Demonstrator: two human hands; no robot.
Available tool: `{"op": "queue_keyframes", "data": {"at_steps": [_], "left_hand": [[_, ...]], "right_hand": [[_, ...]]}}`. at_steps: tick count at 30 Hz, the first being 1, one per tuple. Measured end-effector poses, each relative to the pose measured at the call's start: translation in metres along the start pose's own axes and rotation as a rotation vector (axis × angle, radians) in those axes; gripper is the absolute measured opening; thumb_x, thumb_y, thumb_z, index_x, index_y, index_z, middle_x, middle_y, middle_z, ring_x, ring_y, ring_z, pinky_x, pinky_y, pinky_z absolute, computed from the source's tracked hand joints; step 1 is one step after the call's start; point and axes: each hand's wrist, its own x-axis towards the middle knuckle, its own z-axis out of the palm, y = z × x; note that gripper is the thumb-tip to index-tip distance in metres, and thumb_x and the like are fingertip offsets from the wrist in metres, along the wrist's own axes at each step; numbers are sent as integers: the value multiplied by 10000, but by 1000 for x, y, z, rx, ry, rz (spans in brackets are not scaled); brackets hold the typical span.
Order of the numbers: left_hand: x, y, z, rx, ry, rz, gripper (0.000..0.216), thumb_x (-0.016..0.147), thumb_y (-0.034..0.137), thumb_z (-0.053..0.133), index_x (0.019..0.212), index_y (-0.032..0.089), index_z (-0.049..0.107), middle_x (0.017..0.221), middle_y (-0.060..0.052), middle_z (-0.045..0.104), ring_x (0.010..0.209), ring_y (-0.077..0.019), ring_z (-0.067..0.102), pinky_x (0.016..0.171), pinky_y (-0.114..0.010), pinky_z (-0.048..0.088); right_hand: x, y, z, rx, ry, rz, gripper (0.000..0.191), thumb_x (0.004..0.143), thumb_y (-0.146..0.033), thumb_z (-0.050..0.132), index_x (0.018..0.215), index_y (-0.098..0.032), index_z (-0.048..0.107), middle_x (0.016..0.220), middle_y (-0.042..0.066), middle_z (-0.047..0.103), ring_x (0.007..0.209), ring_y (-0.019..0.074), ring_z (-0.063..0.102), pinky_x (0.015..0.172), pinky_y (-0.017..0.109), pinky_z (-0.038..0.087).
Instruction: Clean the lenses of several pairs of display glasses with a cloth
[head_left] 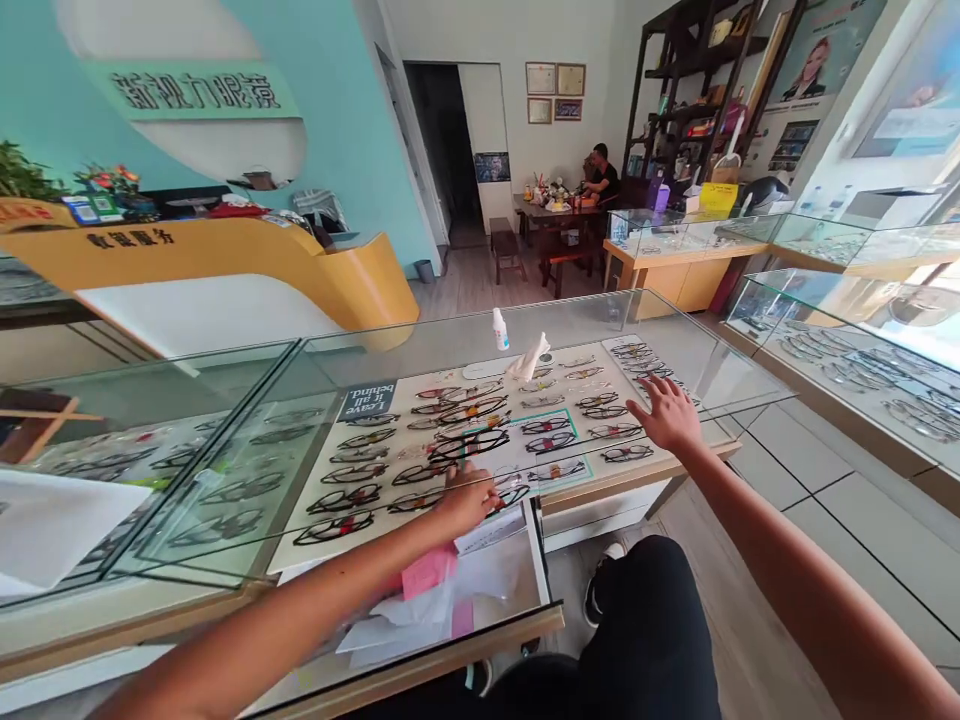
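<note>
Rows of eyeglasses (pixel 551 442) lie on white boards inside a glass display case (pixel 607 310). My left hand (pixel 471 497) is at the case's front, above an open drawer, with its fingers curled in. They appear to grip a dark-framed pair of eyeglasses (pixel 471 446) that sits at a slant among the rows; the exact contact is partly hidden. My right hand (pixel 666 412) rests on the glass top near its right end, fingers spread, holding nothing. A white bottle (pixel 500 330) and a crumpled white cloth (pixel 531 358) are on the case, beyond my hands.
The pulled-out drawer (pixel 551 600) holds clear plastic bags and pink paper (pixel 430 572). My knee (pixel 645 620) is beside it. Another glass case (pixel 862 350) stands right, a yellow counter (pixel 367 285) left. A person (pixel 602 175) sits at a far table (pixel 559 218).
</note>
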Motion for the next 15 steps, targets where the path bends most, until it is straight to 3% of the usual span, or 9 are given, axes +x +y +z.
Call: {"op": "queue_keyframes", "data": {"at_steps": [4,7,11,15], "left_hand": [[-52,16,10,-94,-136,12,213,1005,416,687,980,290,857,1171,-87,859,1324,-375,670,1129,-538,450],[-86,42,-13,-222,-212,110,209,1021,439,690,982,308,847,1171,-54,864,1317,-359,660,1145,-518,441],[-112,70,-79,-345,-246,285,245,1051,522,690,974,337,832,1169,-17,854,1265,-322,652,1180,-489,436],[-98,59,-159,-219,41,292,439,1103,702,591,1092,363,869,1357,-29,818,1313,-334,602,1170,-487,446]], "right_hand": [[2,11,7,30,49,-25,735,1146,-663,445,1680,-199,642,1811,176,590,1698,423,471,1392,637,395],[3,15,8,34,27,-18,772,1142,-691,418,1695,-194,627,1827,178,570,1717,430,443,1396,645,382],[3,13,4,22,-18,-1,808,1148,-687,394,1727,-161,598,1856,190,532,1744,439,413,1415,643,360],[4,12,5,24,-3,-1,807,1147,-698,395,1726,-173,600,1853,190,537,1741,441,418,1411,658,366]]}}
